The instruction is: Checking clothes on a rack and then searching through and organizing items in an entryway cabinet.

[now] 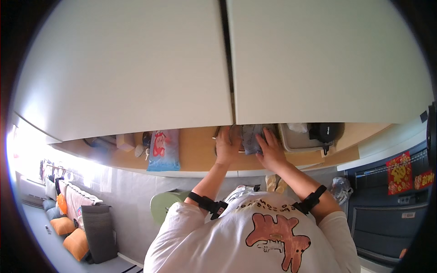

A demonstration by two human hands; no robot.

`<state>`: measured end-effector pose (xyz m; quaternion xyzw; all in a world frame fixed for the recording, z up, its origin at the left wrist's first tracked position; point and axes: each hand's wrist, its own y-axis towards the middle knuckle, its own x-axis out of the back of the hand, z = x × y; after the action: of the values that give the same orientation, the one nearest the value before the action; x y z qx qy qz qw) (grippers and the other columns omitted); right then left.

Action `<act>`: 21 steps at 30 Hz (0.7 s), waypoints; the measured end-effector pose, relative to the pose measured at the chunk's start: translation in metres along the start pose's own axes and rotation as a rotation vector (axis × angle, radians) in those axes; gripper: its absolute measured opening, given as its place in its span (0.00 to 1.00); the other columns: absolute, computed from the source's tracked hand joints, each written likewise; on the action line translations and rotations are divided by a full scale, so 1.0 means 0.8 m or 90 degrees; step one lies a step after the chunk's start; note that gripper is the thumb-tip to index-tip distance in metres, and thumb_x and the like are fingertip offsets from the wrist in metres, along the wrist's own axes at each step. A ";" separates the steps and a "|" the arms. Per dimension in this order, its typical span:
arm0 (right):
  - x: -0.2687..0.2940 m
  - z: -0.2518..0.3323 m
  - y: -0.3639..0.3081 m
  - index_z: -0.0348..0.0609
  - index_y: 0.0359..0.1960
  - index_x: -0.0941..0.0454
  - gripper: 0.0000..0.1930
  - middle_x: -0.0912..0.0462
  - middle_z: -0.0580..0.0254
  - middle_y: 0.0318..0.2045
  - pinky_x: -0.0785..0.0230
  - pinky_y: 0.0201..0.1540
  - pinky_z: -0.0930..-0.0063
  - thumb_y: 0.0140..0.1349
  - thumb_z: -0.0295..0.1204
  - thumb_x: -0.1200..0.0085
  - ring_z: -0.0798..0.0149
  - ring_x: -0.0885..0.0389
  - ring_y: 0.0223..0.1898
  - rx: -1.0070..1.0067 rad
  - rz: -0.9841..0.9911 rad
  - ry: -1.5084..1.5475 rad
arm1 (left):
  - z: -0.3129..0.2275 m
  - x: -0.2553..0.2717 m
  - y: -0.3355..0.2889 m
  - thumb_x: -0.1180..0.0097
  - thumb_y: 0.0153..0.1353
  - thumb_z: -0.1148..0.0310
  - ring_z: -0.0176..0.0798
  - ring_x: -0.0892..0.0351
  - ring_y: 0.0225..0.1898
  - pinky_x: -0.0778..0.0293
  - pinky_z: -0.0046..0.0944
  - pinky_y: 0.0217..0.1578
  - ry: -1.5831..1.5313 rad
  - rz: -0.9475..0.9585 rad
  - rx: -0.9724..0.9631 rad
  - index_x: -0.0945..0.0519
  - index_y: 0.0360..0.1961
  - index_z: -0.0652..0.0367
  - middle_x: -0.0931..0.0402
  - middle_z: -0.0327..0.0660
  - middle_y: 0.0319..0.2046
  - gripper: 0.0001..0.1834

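A dark grey, soft-looking bundle (251,140) lies on the wooden counter, partly hidden under the edge of the white cupboard doors. My right hand (273,154) rests on its right side with the fingers spread. At its left side is my left hand (227,148), fingers stretched forward, the tips partly hidden by the door edge. What kind of thing the bundle is, I cannot make out. A dark-edged flat item shows just left of my left hand.
Right of the bundle sits a pale tray (300,143) with a black pouch (325,132) at its edge. A blue and white packet (165,152) lies to the left. Large cupboard doors (136,68) overhang the counter. A green round stool (166,204) stands below.
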<state>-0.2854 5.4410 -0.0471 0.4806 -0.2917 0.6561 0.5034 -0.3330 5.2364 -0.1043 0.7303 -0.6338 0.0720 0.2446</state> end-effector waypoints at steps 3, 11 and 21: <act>-0.008 0.007 0.000 0.46 0.65 0.35 0.36 0.52 0.41 0.71 0.46 0.67 0.47 0.52 0.32 0.36 0.38 0.50 0.71 0.005 -0.018 -0.016 | -0.005 0.037 0.000 0.38 0.53 0.59 0.60 0.33 0.59 0.36 0.56 0.58 0.280 0.104 0.004 0.32 0.60 0.62 0.28 0.54 0.55 0.34; -0.013 0.003 0.000 0.45 0.65 0.34 0.36 0.54 0.40 0.72 0.47 0.68 0.47 0.52 0.32 0.36 0.38 0.51 0.71 0.032 -0.033 -0.044 | 0.002 0.033 0.002 0.41 0.54 0.55 0.63 0.34 0.60 0.39 0.56 0.61 0.304 0.156 -0.031 0.30 0.60 0.62 0.30 0.54 0.57 0.34; -0.020 0.007 0.002 0.46 0.62 0.30 0.33 0.49 0.42 0.70 0.47 0.68 0.49 0.52 0.30 0.36 0.37 0.47 0.69 0.036 -0.081 -0.027 | 0.054 0.006 0.002 0.40 0.55 0.57 0.60 0.32 0.59 0.38 0.56 0.61 0.174 0.175 -0.034 0.30 0.62 0.57 0.31 0.57 0.59 0.34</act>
<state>-0.2848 5.4292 -0.0595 0.5263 -0.2527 0.6201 0.5241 -0.3427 5.2127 -0.1393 0.6138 -0.6899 0.1863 0.3356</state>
